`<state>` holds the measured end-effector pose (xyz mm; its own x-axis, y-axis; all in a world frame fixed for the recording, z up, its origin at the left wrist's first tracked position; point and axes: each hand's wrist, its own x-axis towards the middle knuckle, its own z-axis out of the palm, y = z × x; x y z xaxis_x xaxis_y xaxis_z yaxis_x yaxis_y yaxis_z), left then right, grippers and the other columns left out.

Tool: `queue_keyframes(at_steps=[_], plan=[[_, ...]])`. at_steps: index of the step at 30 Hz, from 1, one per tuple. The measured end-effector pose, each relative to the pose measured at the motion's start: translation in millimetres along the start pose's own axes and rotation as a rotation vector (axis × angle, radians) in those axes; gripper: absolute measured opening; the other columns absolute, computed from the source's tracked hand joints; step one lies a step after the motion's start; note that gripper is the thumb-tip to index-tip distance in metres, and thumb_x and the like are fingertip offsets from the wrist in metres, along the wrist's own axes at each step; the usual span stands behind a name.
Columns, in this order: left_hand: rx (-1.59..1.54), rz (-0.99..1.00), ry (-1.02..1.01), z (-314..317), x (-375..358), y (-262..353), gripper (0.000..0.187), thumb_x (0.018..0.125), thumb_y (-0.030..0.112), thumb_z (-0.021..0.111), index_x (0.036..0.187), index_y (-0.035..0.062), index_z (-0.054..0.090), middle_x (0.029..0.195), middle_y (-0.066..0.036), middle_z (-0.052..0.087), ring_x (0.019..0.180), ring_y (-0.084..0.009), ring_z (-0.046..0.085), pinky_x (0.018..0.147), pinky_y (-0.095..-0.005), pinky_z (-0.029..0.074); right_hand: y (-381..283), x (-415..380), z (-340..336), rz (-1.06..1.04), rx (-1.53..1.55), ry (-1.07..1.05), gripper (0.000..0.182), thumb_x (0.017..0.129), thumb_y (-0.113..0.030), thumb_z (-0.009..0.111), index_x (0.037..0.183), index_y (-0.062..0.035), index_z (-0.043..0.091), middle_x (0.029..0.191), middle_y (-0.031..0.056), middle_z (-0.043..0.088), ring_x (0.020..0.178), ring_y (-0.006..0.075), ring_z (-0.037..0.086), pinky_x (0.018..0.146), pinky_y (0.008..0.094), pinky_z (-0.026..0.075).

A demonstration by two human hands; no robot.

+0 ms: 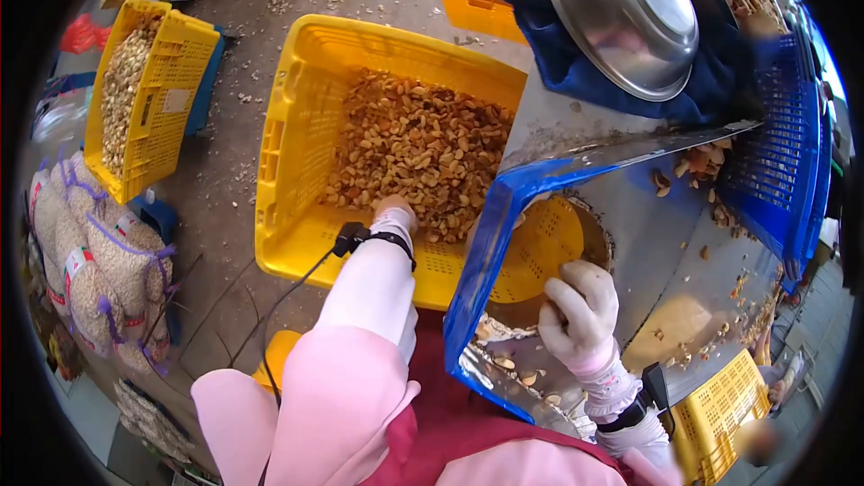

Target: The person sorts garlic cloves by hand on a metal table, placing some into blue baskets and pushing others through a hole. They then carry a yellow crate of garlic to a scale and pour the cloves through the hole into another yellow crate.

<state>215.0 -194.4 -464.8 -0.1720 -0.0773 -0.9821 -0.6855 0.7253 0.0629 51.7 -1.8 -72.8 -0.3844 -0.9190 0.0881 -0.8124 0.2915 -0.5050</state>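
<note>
My left hand (396,212) reaches into a large yellow crate (286,148) and touches the heap of brown and tan shelled pieces (418,148). Its fingertips are hidden, so its grip does not show. Over the blue-edged metal tray (679,261), my right hand (580,313), in a white glove, has its fingers curled inward. Anything inside those fingers is too small or hidden to name. Just beyond them lies a round yellow perforated surface (549,243) at the tray's opening. Loose pieces are scattered on the tray.
A metal bowl (625,13) rests upside down on dark blue cloth. Blue baskets (778,144) stand at the right. Another yellow crate (171,99) with pale pieces and filled net sacks (103,261) are at the left. A yellow basket (724,414) sits at lower right.
</note>
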Motion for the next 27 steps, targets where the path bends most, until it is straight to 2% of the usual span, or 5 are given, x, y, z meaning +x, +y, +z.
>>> queue_keyframes(at_steps=[4, 16, 18, 20, 27], plan=[[-0.503, -0.106, 0.373, 15.1, -6.3, 9.6, 0.028, 0.094, 0.025, 0.06, 0.107, 0.0065, 0.076, 0.116, -0.015, 0.072, 0.11, -0.0323, 0.067, 0.09, -0.0435, 0.055, -1.3, 3.9, -5.0, 0.003, 0.022, -0.041, 0.036, 0.063, 0.002, 0.069, 0.1, -0.003, 0.068, 0.106, 0.0166, 0.062, 0.096, 0.0359, 0.064, 0.08, 0.044, 0.053], [-0.24, 0.044, 0.258, -126.4, -139.5, -71.7, 0.025, 0.089, 0.033, 0.062, 0.083, 0.0102, 0.072, 0.075, -0.008, 0.068, 0.061, -0.0247, 0.061, 0.061, -0.0395, 0.052, 4.4, -20.3, -8.0, -0.092, 0.145, 0.353, 0.04, 0.072, -0.003, 0.071, 0.112, -0.0048, 0.064, 0.12, 0.0154, 0.059, 0.107, 0.0353, 0.062, 0.085, 0.0452, 0.055], [0.443, 0.296, 0.251, -161.4, -152.8, -122.1, 0.018, 0.092, 0.024, 0.057, 0.089, 0.0127, 0.07, 0.065, -0.005, 0.061, 0.049, -0.0209, 0.055, 0.048, -0.0383, 0.046, 4.0, -24.6, -6.2, -0.084, 0.139, 0.403, 0.041, 0.072, -0.003, 0.071, 0.112, -0.0061, 0.064, 0.119, 0.0147, 0.06, 0.109, 0.0356, 0.061, 0.087, 0.0464, 0.054], [-0.971, 0.112, 0.613, -168.3, -275.8, -90.3, 0.016, 0.09, 0.023, 0.064, 0.084, 0.0084, 0.064, 0.06, -0.001, 0.054, 0.043, -0.017, 0.047, 0.042, -0.0358, 0.044, 2.3, -26.8, -7.4, -0.078, 0.136, 0.454, 0.04, 0.072, -0.003, 0.071, 0.111, -0.007, 0.065, 0.12, 0.0139, 0.06, 0.109, 0.0351, 0.061, 0.089, 0.0469, 0.053], [-0.972, 1.168, 0.764, -226.3, -505.6, 137.3, 0.015, 0.098, 0.019, 0.057, 0.09, 0.0073, 0.057, 0.062, 0.0, 0.049, 0.046, -0.0082, 0.042, 0.043, -0.0227, 0.032, -35.4, -63.6, -60.5, 0.11, 0.188, 0.698, 0.033, 0.073, -0.003, 0.069, 0.105, -0.0086, 0.066, 0.114, 0.0127, 0.063, 0.106, 0.0341, 0.061, 0.091, 0.0445, 0.051]])
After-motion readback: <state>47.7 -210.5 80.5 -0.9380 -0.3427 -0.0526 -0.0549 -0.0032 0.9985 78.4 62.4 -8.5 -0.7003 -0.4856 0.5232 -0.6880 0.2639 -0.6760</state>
